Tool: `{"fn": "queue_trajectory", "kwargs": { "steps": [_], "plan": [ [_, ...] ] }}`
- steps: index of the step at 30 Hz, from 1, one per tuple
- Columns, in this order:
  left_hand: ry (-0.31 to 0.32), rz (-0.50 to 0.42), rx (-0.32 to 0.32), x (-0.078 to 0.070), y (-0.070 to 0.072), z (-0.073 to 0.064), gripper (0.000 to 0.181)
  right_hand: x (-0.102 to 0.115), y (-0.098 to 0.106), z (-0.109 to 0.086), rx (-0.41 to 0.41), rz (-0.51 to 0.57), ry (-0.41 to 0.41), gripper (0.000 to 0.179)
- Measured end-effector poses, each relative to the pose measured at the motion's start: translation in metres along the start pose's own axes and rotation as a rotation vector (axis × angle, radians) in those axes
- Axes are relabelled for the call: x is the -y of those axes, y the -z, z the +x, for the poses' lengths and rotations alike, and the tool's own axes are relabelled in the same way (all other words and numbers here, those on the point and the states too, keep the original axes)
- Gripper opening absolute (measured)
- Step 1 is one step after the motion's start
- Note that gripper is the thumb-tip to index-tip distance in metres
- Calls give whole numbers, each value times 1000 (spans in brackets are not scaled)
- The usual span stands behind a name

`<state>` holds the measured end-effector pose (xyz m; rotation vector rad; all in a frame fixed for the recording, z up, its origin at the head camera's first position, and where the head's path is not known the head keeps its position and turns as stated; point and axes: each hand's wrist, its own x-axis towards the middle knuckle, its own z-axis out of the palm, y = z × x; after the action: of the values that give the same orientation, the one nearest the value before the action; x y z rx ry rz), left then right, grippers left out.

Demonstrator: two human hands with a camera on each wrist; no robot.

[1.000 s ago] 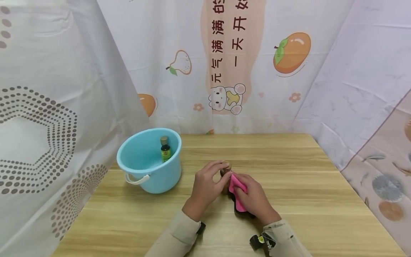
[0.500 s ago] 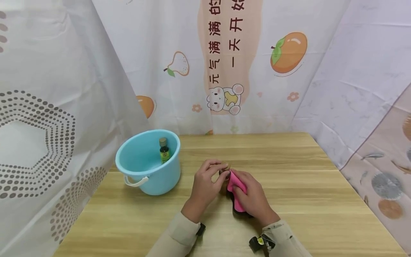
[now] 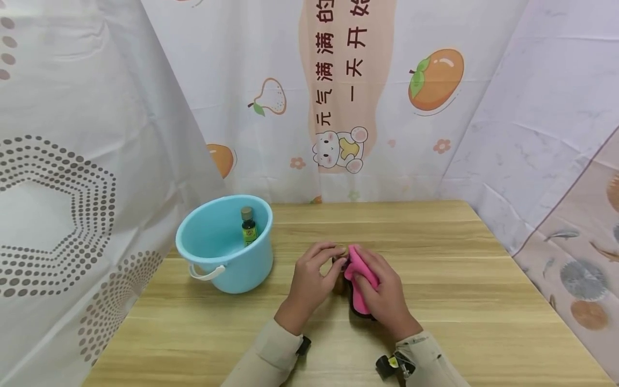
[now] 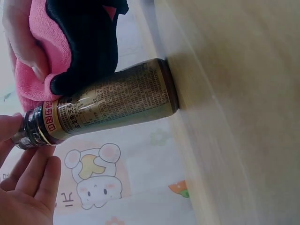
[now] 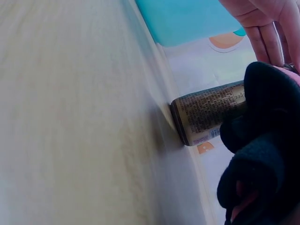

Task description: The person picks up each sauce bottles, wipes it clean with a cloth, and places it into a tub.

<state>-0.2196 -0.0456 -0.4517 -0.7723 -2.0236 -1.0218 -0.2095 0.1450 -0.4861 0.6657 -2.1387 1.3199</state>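
Two hands of a person meet at one brown bottle [image 4: 129,96], which stands on its base on the wooden tabletop [image 3: 459,312], about halfway between the left and right edges and well in from the far edge. The left hand [image 3: 311,277] pinches the bottle at its top, with the thumb on one side and fingers on the other. The right hand [image 3: 385,293] grasps a cloth [image 3: 360,269], pink on one face and black on the other, and this cloth touches the side of the bottle. Near the far left corner of the tabletop there is a light blue bucket [image 3: 249,269] with a white handle [image 3: 207,274]; inside it a small dark bottle [image 3: 249,231] leans on the wall. Behind the far edge hangs a printed curtain [image 3: 285,129].
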Motion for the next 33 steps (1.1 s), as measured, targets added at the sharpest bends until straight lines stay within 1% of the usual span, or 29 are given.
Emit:
{"fn": "queue_trajectory", "kwargs": {
  "steps": [4, 9, 18, 25, 33],
  "plan": [
    [-7, 23, -7, -1, 0, 1, 19, -1, 1, 1, 17, 11, 4, 56],
    [-7, 39, -9, 0, 0, 2, 19, -3, 2, 1, 56, -9, -14, 54],
    [-15, 62, -6, -2, 1, 2, 19, -6, 4, -2, 122, -52, -107, 51],
    [-12, 70, 0, -2, 0, 1, 19, -7, 3, -4, 192, -91, -209, 50],
    [-8, 73, 12, -1, 0, 0, 23, -5, 2, -4, 237, -164, -279, 48]
  ]
}}
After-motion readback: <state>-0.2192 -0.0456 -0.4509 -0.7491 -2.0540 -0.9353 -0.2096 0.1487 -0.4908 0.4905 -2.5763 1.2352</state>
